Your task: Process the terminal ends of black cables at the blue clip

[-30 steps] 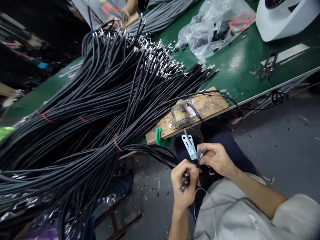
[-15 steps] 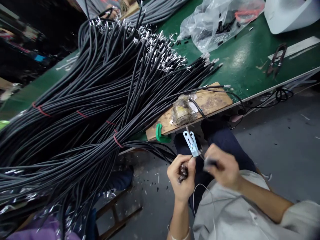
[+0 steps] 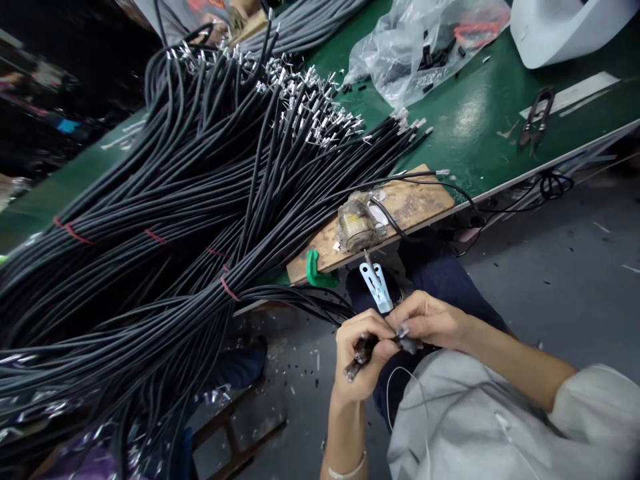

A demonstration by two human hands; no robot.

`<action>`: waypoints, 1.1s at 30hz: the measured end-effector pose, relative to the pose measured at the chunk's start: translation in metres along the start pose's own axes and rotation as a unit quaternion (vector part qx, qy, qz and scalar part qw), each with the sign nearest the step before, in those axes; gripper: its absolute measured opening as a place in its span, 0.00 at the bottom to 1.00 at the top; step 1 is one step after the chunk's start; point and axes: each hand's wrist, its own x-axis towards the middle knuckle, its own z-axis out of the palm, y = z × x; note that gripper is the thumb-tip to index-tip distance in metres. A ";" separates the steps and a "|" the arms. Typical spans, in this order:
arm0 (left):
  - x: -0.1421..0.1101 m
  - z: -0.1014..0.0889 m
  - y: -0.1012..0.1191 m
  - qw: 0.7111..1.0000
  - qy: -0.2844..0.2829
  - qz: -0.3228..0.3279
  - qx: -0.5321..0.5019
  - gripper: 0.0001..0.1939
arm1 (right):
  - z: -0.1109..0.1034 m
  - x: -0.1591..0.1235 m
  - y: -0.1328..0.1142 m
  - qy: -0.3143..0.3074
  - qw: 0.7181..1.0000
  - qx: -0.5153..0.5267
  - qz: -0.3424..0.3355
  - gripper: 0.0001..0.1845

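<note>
My left hand (image 3: 363,353) is closed around a small bunch of black cables (image 3: 363,357), whose dark ends stick out of the fist. My right hand (image 3: 433,321) meets it, fingertips pinched at a frayed, silvery cable end (image 3: 403,333). A dark grey scrap (image 3: 413,345) shows under the right fingers; what it is I cannot make out. Just above both hands a light blue clip (image 3: 376,290) sits on a thin metal shaft. That shaft comes out of a tape-wrapped block (image 3: 357,225) on a wooden board (image 3: 423,197).
A large heap of black cables (image 3: 200,200), tied with red bands, covers the left of the green table (image 3: 465,113). A green clamp (image 3: 315,270) grips the board's edge. Thread snips (image 3: 537,120), a plastic bag (image 3: 395,60) and a white container (image 3: 565,33) lie farther right. Another person's hand shows at the top.
My right hand has moved left and in against my left hand, where its fingers now pinch the cable end. The view has shifted slightly; my left hand keeps its hold.
</note>
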 end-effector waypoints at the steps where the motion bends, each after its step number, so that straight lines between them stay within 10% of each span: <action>1: 0.000 0.002 -0.001 1.000 0.014 0.006 0.001 0.11 | -0.002 0.002 -0.003 0.007 0.999 0.000 0.031 0.23; 8: -0.008 0.007 -0.009 0.997 0.065 0.038 -0.012 0.07 | -0.008 0.033 -0.049 0.211 0.956 -0.196 -0.056 0.20; 24: 0.000 0.015 -0.009 0.987 0.145 -0.003 -0.068 0.09 | -0.003 0.042 -0.013 0.107 0.984 0.143 -0.004 0.28; 33: -0.002 0.007 -0.007 0.999 0.039 -0.019 0.029 0.13 | -0.025 -0.003 -0.015 0.193 0.957 -0.204 -0.068 0.14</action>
